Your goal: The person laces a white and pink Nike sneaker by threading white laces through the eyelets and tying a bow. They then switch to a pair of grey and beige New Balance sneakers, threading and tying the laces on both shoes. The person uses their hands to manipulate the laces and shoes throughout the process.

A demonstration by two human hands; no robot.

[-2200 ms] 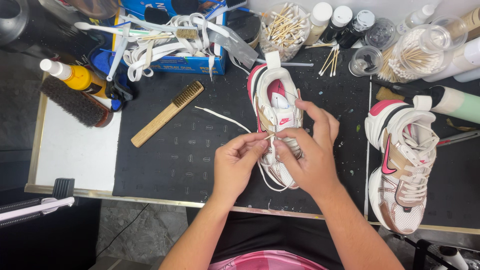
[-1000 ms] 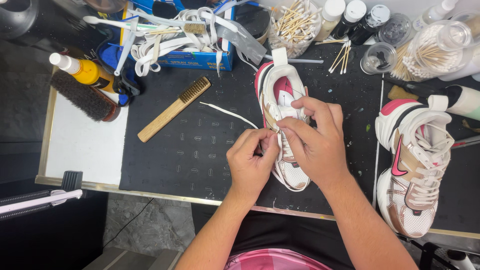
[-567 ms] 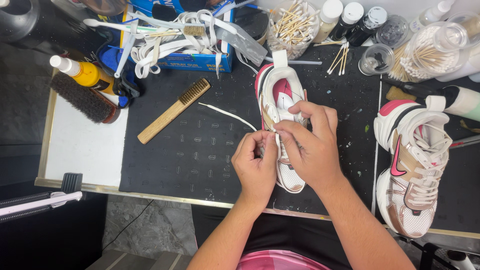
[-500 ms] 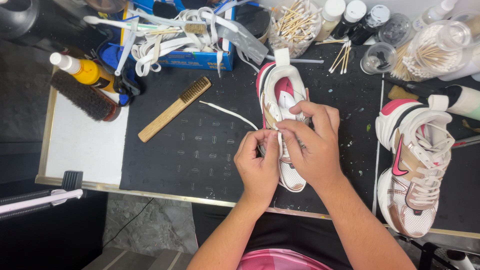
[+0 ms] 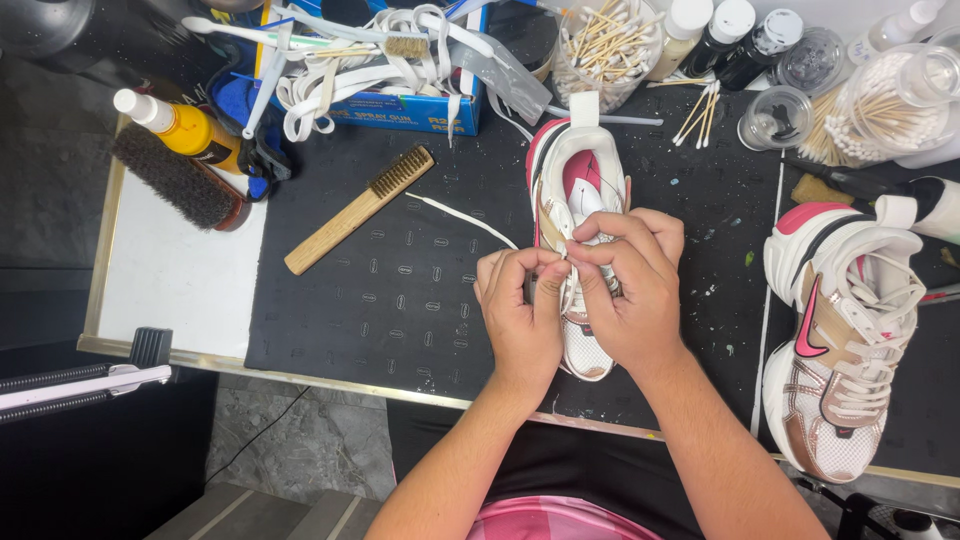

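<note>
On black mat (image 5: 400, 300), sneaker (image 5: 580, 180) under both hands, lace (image 5: 465, 217) pinched between fingertips (image 5: 560, 262)

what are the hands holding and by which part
Left hand and right hand both pinch the white lace at the eyelets of the middle sneaker.

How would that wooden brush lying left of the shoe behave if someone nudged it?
The wooden brush looks stiff and flat-sided, so it would probably slide or pivot rather than roll. The black mat under it looks textured, so it likely grips a little. It seems light for its length.

Head view, steeply down, close.
</note>
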